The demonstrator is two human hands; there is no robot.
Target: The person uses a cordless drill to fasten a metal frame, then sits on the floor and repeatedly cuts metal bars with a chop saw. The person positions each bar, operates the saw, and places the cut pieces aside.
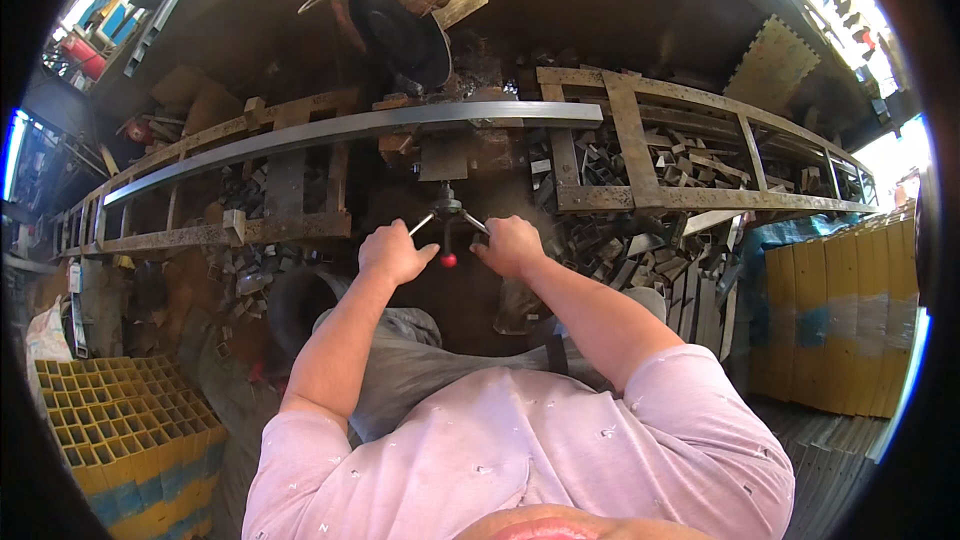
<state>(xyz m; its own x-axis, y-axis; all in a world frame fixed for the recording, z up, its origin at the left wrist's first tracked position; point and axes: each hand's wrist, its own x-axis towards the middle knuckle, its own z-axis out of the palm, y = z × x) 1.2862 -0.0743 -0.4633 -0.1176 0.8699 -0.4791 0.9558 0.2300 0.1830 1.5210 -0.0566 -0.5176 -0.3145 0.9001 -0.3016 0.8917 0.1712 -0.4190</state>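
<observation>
Both of my hands are on the metal spokes of a vise handle (448, 204) in front of me. My left hand (394, 254) is closed round the left spoke, its thumb pointing inward. My right hand (511, 246) is closed round the right spoke. Between them, a third spoke ending in a red ball knob (448, 260) points toward me. Beyond the handle, a long silver metal tube (350, 127) lies across the vise (445, 159) and runs far to the left. A dark cutting disc (400, 42) of a cut-off saw stands behind the tube, apart from it.
Rusty steel frames (620, 197) extend to both sides. Metal offcuts (690, 162) are heaped in and below the right frame. Stacks of yellow tubes (130, 410) stand at the lower left, and a wrapped yellow stack (840, 310) stands at the right.
</observation>
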